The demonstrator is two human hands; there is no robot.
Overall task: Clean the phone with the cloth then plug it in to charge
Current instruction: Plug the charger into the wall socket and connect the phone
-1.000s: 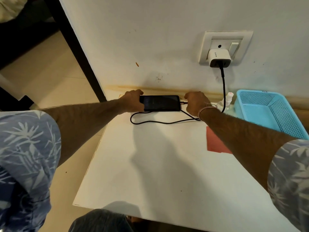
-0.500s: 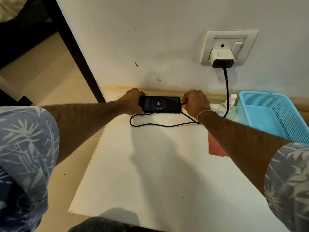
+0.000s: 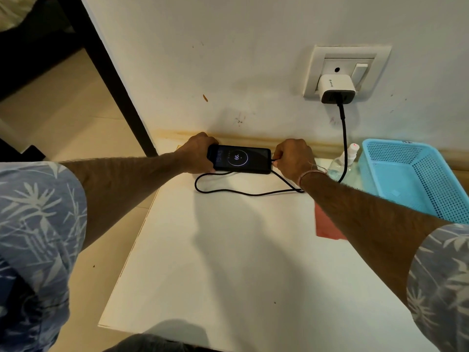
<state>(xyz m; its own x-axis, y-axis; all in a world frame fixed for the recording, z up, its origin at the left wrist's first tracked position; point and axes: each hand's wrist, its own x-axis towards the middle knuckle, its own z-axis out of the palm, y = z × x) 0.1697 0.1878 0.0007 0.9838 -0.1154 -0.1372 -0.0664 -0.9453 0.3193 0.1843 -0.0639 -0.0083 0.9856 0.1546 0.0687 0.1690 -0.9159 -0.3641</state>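
Note:
A black phone [image 3: 241,158] lies flat near the wall on the white table [image 3: 228,250], its screen lit with a charging ring that reads 66. My left hand [image 3: 198,153] grips its left end. My right hand [image 3: 291,158] pinches the plug of the black cable [image 3: 243,193] at the phone's right end. The cable loops over the table and runs up to a white charger [image 3: 335,87] in the wall socket [image 3: 375,72]. A red cloth [image 3: 323,224] lies on the table, partly hidden under my right forearm.
A light blue perforated basket [image 3: 416,179] stands at the right against the wall. A clear spray bottle [image 3: 342,163] sits between it and my right hand. The table's left edge drops to the floor; a dark post [image 3: 114,80] stands at the back left.
The phone's screen went from dark to lit with the charging display. Both hands stay at the phone's ends.

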